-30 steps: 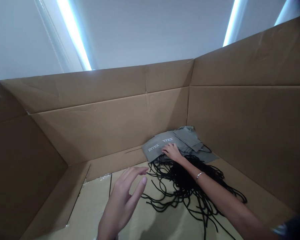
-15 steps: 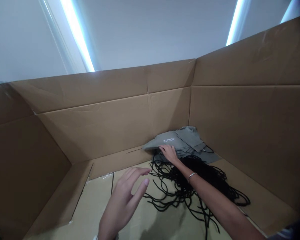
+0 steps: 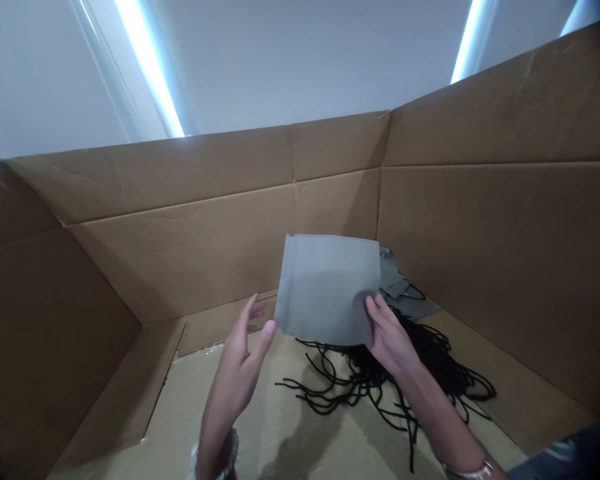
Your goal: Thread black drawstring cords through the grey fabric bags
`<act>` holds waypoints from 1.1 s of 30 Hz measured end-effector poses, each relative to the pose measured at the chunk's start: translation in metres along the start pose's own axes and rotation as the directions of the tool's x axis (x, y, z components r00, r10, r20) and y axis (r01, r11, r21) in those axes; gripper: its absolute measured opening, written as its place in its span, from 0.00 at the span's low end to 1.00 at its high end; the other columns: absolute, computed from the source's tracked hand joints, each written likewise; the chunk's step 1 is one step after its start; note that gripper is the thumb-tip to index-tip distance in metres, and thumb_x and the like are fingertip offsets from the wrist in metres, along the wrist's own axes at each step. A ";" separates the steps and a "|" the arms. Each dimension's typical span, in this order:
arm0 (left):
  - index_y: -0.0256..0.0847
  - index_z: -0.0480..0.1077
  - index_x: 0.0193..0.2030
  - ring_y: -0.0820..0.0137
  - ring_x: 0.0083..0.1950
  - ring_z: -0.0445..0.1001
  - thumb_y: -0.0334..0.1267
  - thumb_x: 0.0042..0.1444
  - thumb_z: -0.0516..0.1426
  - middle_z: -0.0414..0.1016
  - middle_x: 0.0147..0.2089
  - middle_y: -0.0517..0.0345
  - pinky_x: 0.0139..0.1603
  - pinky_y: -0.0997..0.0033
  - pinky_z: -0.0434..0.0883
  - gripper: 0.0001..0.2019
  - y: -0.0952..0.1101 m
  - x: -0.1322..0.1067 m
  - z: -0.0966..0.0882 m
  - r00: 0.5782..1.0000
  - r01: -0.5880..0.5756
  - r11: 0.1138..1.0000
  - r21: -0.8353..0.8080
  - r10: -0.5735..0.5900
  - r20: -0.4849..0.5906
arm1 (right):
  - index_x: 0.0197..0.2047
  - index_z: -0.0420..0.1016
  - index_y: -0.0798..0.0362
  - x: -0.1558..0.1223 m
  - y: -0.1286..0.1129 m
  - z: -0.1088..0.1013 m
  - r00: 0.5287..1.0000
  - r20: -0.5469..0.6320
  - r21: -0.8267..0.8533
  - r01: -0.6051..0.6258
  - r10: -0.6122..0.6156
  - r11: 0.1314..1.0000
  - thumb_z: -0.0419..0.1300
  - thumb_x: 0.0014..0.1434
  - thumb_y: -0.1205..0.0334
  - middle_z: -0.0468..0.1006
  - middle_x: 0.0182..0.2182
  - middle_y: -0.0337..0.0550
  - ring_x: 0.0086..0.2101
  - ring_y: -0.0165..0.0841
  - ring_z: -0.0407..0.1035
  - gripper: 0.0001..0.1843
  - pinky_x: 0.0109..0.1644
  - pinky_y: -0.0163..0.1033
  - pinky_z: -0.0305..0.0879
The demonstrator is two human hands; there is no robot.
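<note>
And there was the left hand (image 3: 240,353), open with its fingers apart, just beside a gray bag (image 3: 325,290) without gripping it! The bag was held up over a cardboard box (image 3: 220,247), clamped at its lower right edge by the right hand (image 3: 390,337). Beyond that, black cords (image 3: 375,373) lay on the box floor, with more gray bags (image 3: 399,287) by the far wall.

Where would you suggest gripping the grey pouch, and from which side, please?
I'd grip the grey pouch at its bare lower-left corner, from the left with the left hand: it is thin and flat, and the right hand holds the lower-right corner.
</note>
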State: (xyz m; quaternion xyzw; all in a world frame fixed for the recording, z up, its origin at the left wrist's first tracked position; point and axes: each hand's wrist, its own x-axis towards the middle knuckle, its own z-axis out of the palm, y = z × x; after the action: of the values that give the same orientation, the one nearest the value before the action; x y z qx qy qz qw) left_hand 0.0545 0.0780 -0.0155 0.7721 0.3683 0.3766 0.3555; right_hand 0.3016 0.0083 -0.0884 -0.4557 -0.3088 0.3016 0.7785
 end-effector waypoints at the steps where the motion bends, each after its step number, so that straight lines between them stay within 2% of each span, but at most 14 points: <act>1: 0.43 0.57 0.68 0.59 0.62 0.67 0.53 0.64 0.51 0.66 0.64 0.45 0.61 0.54 0.66 0.28 0.000 0.001 0.001 0.999 0.005 0.999 -0.037 -0.003 0.050 | 0.47 0.73 0.44 -0.009 -0.003 -0.002 0.999 -0.002 0.070 -0.041 0.042 0.997 0.67 0.50 0.41 0.81 0.41 0.40 0.42 0.38 0.76 0.25 0.44 0.42 0.75; 5: 0.42 0.72 0.53 0.65 0.51 0.73 0.49 0.65 0.52 0.76 0.52 0.51 0.54 0.63 0.69 0.18 0.003 -0.002 0.002 0.987 -0.046 0.992 -0.121 0.063 0.146 | 0.44 0.74 0.43 -0.032 -0.008 -0.003 0.983 -0.005 0.246 -0.179 0.186 0.953 0.73 0.44 0.44 0.81 0.41 0.39 0.43 0.39 0.76 0.25 0.46 0.43 0.75; 10: 0.40 0.74 0.38 0.69 0.39 0.74 0.46 0.64 0.54 0.77 0.37 0.57 0.43 0.70 0.71 0.13 0.012 -0.006 0.001 0.992 -0.091 0.991 -0.096 0.098 0.076 | 0.46 0.75 0.41 -0.043 -0.003 0.001 0.981 0.049 0.296 -0.194 0.188 0.935 0.71 0.48 0.48 0.80 0.44 0.38 0.46 0.37 0.75 0.22 0.47 0.41 0.74; 13: 0.39 0.74 0.38 0.68 0.38 0.74 0.47 0.63 0.54 0.78 0.36 0.56 0.39 0.71 0.70 0.14 0.011 -0.005 -0.003 0.997 -0.075 0.997 -0.036 0.075 -0.008 | 0.46 0.75 0.43 -0.042 -0.003 -0.002 0.978 0.102 0.263 -0.205 0.184 0.943 0.70 0.51 0.50 0.80 0.43 0.41 0.42 0.36 0.75 0.20 0.43 0.40 0.74; 16: 0.38 0.74 0.39 0.66 0.38 0.74 0.49 0.61 0.55 0.77 0.36 0.55 0.35 0.71 0.70 0.15 -0.004 0.001 -0.018 0.967 -0.034 0.998 0.050 0.045 -0.252 | 0.52 0.72 0.46 -0.036 -0.007 -0.017 0.985 0.119 0.127 -0.144 0.129 0.981 0.65 0.57 0.50 0.79 0.45 0.45 0.42 0.38 0.75 0.21 0.42 0.41 0.73; 18: 0.37 0.75 0.40 0.67 0.35 0.73 0.49 0.59 0.56 0.76 0.34 0.55 0.35 0.70 0.70 0.16 -0.018 0.004 -0.036 0.841 0.006 0.996 0.091 0.044 -0.540 | 0.55 0.71 0.48 -0.031 -0.008 -0.034 0.993 0.089 0.011 -0.085 0.084 0.996 0.62 0.60 0.49 0.78 0.48 0.48 0.45 0.39 0.74 0.22 0.44 0.41 0.72; 20: 0.34 0.75 0.45 0.67 0.35 0.73 0.49 0.59 0.56 0.76 0.36 0.53 0.37 0.67 0.71 0.18 -0.029 0.004 -0.054 0.627 0.038 0.994 0.106 0.059 -0.777 | 0.55 0.70 0.49 -0.026 -0.004 -0.056 0.997 0.031 -0.137 -0.069 0.073 0.988 0.60 0.60 0.47 0.78 0.49 0.49 0.46 0.39 0.73 0.23 0.45 0.41 0.71; 23: 0.32 0.73 0.52 0.64 0.39 0.74 0.48 0.61 0.55 0.76 0.40 0.49 0.41 0.62 0.73 0.21 -0.032 -0.002 -0.073 0.381 0.083 0.985 0.150 0.108 -0.918 | 0.53 0.71 0.51 -0.014 0.011 -0.084 0.997 -0.018 -0.355 -0.082 0.082 0.931 0.59 0.59 0.45 0.79 0.48 0.51 0.45 0.40 0.74 0.24 0.43 0.43 0.72; 25: 0.30 0.74 0.50 0.62 0.42 0.75 0.45 0.61 0.56 0.77 0.42 0.48 0.44 0.61 0.73 0.19 -0.027 -0.006 -0.075 0.302 0.069 0.966 0.249 0.218 -0.928 | 0.49 0.73 0.53 0.003 0.024 -0.094 0.996 -0.010 -0.421 -0.087 0.091 0.903 0.61 0.56 0.46 0.80 0.45 0.52 0.41 0.40 0.75 0.23 0.40 0.43 0.73; 27: 0.32 0.75 0.47 0.61 0.47 0.75 0.43 0.62 0.56 0.77 0.46 0.46 0.51 0.60 0.71 0.16 -0.022 -0.006 -0.068 0.426 0.015 0.904 0.426 0.380 -0.821 | 0.46 0.74 0.53 0.029 0.037 -0.094 0.996 0.027 -0.487 -0.064 0.088 0.871 0.61 0.56 0.48 0.80 0.43 0.51 0.40 0.40 0.75 0.20 0.38 0.43 0.73; 29: 0.36 0.76 0.43 0.62 0.50 0.75 0.43 0.63 0.55 0.77 0.47 0.49 0.56 0.61 0.69 0.13 -0.023 0.000 -0.054 0.710 -0.108 0.818 0.565 0.461 -0.532 | 0.43 0.74 0.54 0.065 0.049 -0.085 0.995 0.074 -0.566 -0.012 0.065 0.825 0.60 0.59 0.51 0.80 0.41 0.50 0.42 0.40 0.75 0.16 0.39 0.44 0.73; 31: 0.41 0.76 0.39 0.62 0.47 0.76 0.44 0.64 0.53 0.78 0.45 0.52 0.53 0.63 0.69 0.13 -0.033 0.012 -0.036 0.933 -0.219 0.814 0.538 0.337 -0.129 | 0.43 0.74 0.57 0.104 0.061 -0.067 0.991 0.132 -0.653 0.066 0.028 0.755 0.59 0.63 0.55 0.78 0.41 0.47 0.42 0.37 0.73 0.13 0.45 0.46 0.72; 32: 0.42 0.76 0.38 0.62 0.45 0.76 0.45 0.64 0.52 0.79 0.44 0.53 0.50 0.63 0.70 0.14 -0.040 0.019 -0.026 0.975 -0.220 0.849 0.480 0.209 0.077 | 0.43 0.74 0.57 0.123 0.067 -0.056 0.986 0.166 -0.694 0.108 0.012 0.712 0.59 0.64 0.56 0.77 0.42 0.46 0.43 0.36 0.73 0.12 0.48 0.47 0.70; 33: 0.42 0.77 0.39 0.62 0.45 0.77 0.45 0.64 0.51 0.79 0.45 0.52 0.49 0.64 0.70 0.15 -0.048 0.025 -0.016 0.963 -0.179 0.892 0.414 0.072 0.259 | 0.44 0.74 0.57 0.141 0.074 -0.043 0.979 0.205 -0.730 0.152 0.002 0.667 0.58 0.65 0.57 0.76 0.42 0.46 0.43 0.35 0.72 0.12 0.49 0.47 0.70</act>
State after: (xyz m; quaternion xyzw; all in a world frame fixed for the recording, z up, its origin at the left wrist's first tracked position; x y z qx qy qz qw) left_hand 0.0377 0.1262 -0.0392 0.8934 0.3468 0.2126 0.1908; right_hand 0.4090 0.1214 -0.1423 -0.6886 -0.4953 0.1594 0.5051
